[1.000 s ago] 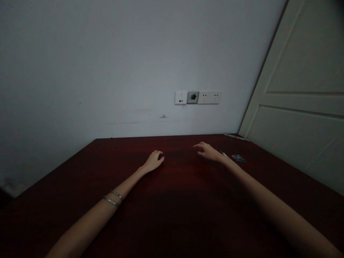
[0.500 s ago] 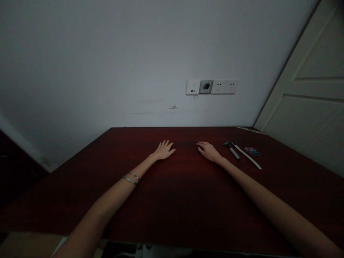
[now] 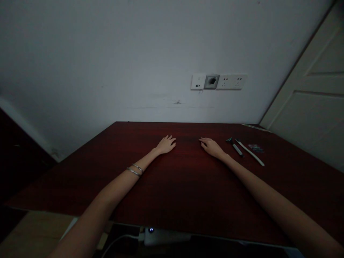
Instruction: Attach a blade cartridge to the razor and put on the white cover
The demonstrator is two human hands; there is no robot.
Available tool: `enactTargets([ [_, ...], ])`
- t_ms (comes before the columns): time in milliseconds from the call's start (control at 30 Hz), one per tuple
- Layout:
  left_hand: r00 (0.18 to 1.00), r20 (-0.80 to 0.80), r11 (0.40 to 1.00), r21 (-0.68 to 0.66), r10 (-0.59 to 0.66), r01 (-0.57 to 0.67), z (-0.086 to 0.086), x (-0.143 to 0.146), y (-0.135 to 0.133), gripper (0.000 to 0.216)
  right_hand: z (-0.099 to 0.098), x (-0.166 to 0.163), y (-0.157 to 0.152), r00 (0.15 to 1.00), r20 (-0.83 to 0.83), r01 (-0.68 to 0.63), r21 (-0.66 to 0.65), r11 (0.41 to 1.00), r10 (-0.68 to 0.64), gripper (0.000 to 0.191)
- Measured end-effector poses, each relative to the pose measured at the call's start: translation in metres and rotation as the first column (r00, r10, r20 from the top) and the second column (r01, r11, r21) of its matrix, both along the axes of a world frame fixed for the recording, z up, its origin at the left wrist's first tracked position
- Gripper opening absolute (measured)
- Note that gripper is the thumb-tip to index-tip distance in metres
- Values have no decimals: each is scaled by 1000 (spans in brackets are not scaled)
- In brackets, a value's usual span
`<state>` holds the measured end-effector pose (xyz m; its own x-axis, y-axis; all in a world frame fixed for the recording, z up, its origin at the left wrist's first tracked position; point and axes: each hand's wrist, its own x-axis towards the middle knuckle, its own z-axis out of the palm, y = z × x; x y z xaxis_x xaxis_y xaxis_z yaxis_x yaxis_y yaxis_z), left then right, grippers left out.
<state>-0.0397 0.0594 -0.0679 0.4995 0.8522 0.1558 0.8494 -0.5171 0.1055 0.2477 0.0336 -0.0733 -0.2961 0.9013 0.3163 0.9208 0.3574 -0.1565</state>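
Note:
My left hand lies palm down on the dark red tabletop, fingers stretched out and holding nothing. Two silver bracelets circle that wrist. Resting on the same surface to the right, my right hand is also flat, its fingers extended toward the left and nothing in them. Just right of it lies a razor with a grey handle and a green head. Beside the razor is a long white-handled brush-like stick, possibly a toothbrush. A small clear packet with dark bits inside sits farther right.
A pale wall with a row of sockets rises behind the table. The white panelled door stands at the right. Along the back right edge lies a thin pale strip. Under the front edge are a white power strip and its cable.
The camera view has tilted down and shifted slightly left, showing more under the table edge. My left fingers look a little closer together; both hands stay on the table.

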Motion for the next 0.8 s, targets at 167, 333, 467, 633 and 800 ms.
enactTargets([
  [167, 1000, 4, 1000, 4, 1, -1, 1, 0, -1, 51, 1, 0, -2, 1000, -6, 1, 0, 1000, -1, 41],
  [333, 999, 35, 1000, -11, 0, 0, 1, 0, -2, 51, 1, -1, -2, 1000, -2, 9, -12, 1000, -9, 41],
  [467, 999, 50, 1000, -31, 9, -8, 1, 0, -1, 50, 2, -1, -2, 1000, 0, 7, -9, 1000, -7, 40],
  [633, 999, 48, 1000, -24, 8, -7, 1, 1, -1, 50, 3, -1, -3, 1000, -2, 3, -7, 1000, -3, 41],
  [800, 999, 43, 1000, -15, 11, -11, 1, 1, -2, 50, 2, -1, -4, 1000, -30, -5, -6, 1000, 4, 41],
])
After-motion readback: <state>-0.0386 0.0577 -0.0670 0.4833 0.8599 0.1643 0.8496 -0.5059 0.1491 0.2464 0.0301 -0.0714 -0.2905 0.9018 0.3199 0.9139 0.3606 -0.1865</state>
